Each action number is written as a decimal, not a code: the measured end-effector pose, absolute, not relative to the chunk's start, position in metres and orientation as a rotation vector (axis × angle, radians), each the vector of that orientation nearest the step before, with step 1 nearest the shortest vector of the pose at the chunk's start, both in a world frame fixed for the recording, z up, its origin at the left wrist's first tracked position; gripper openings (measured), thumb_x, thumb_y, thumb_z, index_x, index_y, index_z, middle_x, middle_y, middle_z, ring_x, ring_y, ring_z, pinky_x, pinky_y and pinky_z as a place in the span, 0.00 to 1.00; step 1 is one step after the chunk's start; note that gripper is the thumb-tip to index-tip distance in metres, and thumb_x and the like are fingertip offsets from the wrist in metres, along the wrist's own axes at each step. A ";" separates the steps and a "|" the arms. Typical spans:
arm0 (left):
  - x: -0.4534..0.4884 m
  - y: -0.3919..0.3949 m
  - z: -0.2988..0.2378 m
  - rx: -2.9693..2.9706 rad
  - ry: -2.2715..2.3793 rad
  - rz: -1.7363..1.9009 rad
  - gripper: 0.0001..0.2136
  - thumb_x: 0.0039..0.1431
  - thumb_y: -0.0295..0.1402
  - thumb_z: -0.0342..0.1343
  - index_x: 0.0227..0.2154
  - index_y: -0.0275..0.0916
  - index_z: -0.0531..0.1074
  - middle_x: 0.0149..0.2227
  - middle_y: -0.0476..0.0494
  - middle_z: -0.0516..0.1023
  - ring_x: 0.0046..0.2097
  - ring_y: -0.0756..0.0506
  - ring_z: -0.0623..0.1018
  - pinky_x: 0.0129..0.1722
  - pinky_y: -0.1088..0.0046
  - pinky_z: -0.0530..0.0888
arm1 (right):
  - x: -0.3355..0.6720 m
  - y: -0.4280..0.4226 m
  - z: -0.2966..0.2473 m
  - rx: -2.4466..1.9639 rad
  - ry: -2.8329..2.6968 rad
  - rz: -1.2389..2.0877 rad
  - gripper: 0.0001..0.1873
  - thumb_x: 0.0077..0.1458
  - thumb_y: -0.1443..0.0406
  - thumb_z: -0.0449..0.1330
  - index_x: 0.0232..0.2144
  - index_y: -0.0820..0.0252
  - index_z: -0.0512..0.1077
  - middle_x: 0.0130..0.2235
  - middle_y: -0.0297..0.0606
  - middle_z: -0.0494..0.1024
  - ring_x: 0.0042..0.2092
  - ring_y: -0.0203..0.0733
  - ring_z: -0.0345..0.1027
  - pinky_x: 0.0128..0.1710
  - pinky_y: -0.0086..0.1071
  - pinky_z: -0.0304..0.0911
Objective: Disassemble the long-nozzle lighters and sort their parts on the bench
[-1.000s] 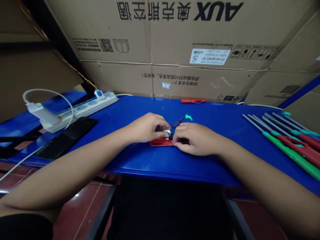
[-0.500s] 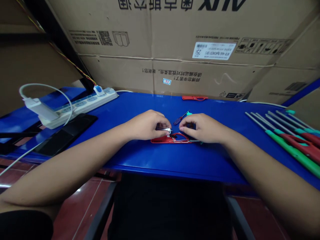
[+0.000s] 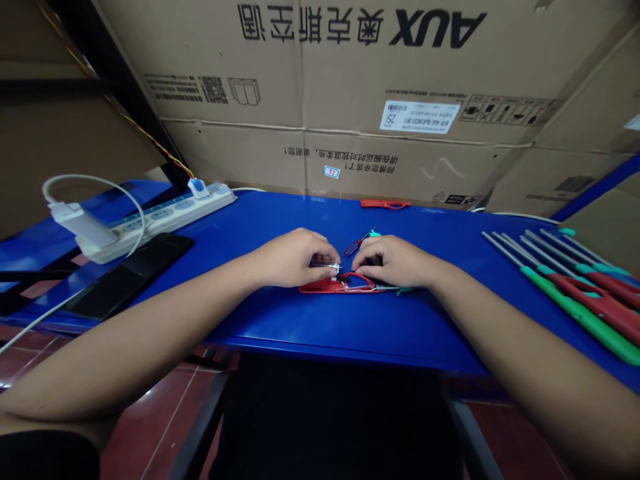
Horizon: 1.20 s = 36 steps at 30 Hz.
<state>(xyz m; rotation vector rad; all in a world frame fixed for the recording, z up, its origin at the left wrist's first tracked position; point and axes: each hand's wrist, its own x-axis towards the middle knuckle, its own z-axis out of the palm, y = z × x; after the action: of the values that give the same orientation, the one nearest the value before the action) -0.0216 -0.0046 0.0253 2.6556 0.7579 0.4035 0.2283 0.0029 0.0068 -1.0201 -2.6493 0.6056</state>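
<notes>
My left hand (image 3: 293, 259) is closed on a small whitish lighter fuel tank (image 3: 331, 267) with a thin metal tip pointing right; the fingers hide most of it. Just below lies an opened red lighter casing half (image 3: 317, 287), with a wire and a metal rod along it. Over this casing's right part is my right hand (image 3: 400, 259), thumb and fingertips drawn together. Whatever they pinch, if anything, is too small to tell. A small purple-handled screwdriver (image 3: 353, 248) lies behind, between the hands, near a turquoise piece (image 3: 375, 233).
Another red casing half (image 3: 385, 204) lies at the table's back edge, before a large cardboard box (image 3: 240, 147). Several long-necked lighters (image 3: 580, 313) lie at right. At left are a white power strip (image 3: 170, 217), a plugged-in charger (image 3: 83, 223) and a black phone (image 3: 133, 273).
The view has tilted up slightly, showing more of the box. My right hand's fingertips have come closer to the left hand and the fuel tank. My left hand keeps its grip.
</notes>
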 end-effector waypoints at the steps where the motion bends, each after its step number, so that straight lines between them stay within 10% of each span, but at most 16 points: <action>1: -0.021 -0.005 0.025 2.648 0.765 0.412 0.09 0.61 0.34 0.57 0.40 0.39 0.80 0.36 0.44 0.81 0.36 0.48 0.78 0.38 0.74 0.71 | 0.227 0.002 0.008 -1.047 -2.624 0.592 0.05 0.56 0.66 0.61 0.33 0.59 0.78 0.36 0.37 0.78 0.35 0.37 0.69 0.38 0.32 0.62; 36: -0.011 -0.012 0.016 2.337 0.845 0.699 0.15 0.62 0.33 0.57 0.51 0.37 0.74 0.36 0.47 0.82 0.35 0.49 0.80 0.39 0.73 0.75 | 0.207 -0.021 0.015 -1.032 -2.182 0.002 0.07 0.57 0.68 0.59 0.30 0.58 0.78 0.32 0.37 0.81 0.34 0.40 0.73 0.37 0.34 0.66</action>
<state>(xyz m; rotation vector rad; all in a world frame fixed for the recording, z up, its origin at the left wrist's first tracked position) -0.0110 -0.0124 0.0163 2.3375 0.8446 0.6989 0.2069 -0.0208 0.0149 -1.0315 -2.1819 0.0022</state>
